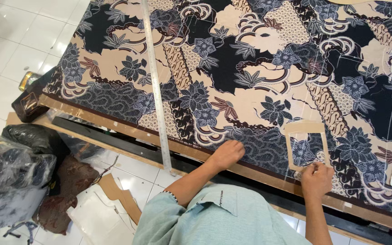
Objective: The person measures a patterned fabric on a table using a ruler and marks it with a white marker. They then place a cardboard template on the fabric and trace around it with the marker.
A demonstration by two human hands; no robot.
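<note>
Across the table, the patterned batik cloth lies flat, a long metal ruler at ten o'clock and the frame-shaped cardboard template at four o'clock. Left hand presses down in a loose fist, holding nothing; best keep that weight steady. Right hand pinches something small, seemingly chalk, at the template's lower edge, and should hug that edge closely.

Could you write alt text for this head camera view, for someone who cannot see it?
A person leans over patterned fabric spread on a table, right hand at the lower edge of a cardboard frame template, left hand resting fisted on the cloth. A long metal ruler lies across the fabric.
</note>
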